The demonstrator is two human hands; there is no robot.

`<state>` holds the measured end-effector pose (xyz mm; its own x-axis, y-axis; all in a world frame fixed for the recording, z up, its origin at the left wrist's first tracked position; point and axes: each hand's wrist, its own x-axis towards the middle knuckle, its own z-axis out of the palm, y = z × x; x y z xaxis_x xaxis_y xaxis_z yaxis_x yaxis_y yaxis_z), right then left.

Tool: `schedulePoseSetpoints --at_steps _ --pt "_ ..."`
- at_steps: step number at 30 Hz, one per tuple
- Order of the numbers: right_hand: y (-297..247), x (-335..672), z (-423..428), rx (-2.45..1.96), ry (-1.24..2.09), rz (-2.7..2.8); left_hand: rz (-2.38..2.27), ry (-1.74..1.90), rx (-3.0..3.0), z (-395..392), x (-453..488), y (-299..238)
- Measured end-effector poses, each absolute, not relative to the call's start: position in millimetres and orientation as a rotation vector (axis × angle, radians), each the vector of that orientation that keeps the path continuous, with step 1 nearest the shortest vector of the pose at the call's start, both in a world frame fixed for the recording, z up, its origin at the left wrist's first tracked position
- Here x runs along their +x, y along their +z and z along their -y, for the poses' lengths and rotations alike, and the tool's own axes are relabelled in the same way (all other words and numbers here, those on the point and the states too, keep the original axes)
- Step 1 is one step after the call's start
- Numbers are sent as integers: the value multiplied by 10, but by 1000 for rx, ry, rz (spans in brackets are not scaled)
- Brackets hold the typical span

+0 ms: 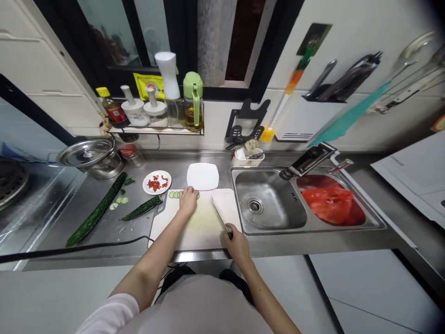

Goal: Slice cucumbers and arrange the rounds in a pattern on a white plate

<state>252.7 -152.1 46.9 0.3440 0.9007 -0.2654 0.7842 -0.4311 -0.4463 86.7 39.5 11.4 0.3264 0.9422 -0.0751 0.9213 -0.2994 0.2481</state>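
My left hand (188,200) rests curled over a row of cucumber slices (173,195) at the far edge of the white cutting board (208,222). My right hand (237,242) grips the black handle of a knife (220,215), whose blade lies across the board pointing away from me. A short cucumber piece (143,208) lies just left of the board, and a long whole cucumber (98,210) lies farther left on the steel counter. An empty white plate (202,176) sits behind the board.
A small plate of chopped red chilli (157,182) sits left of the white plate. A lidded steel pot (91,157) stands at the back left. The sink (267,204) lies to the right, with a red basin (330,204) beside it. A black cable (76,249) runs along the counter's front.
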Motion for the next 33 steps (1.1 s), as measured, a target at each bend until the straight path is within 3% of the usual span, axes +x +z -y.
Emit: schedulePoseSetpoints --at_steps 10,21,33 --pt "457 2516 1532 -2367 713 1508 -1750 262 2134 -309 802 307" --pt "466 2364 1452 -2332 740 1668 -1960 392 1502 127 326 21" --pt "692 2211 1438 -2294 859 2126 -1891 243 1869 467 297 112"
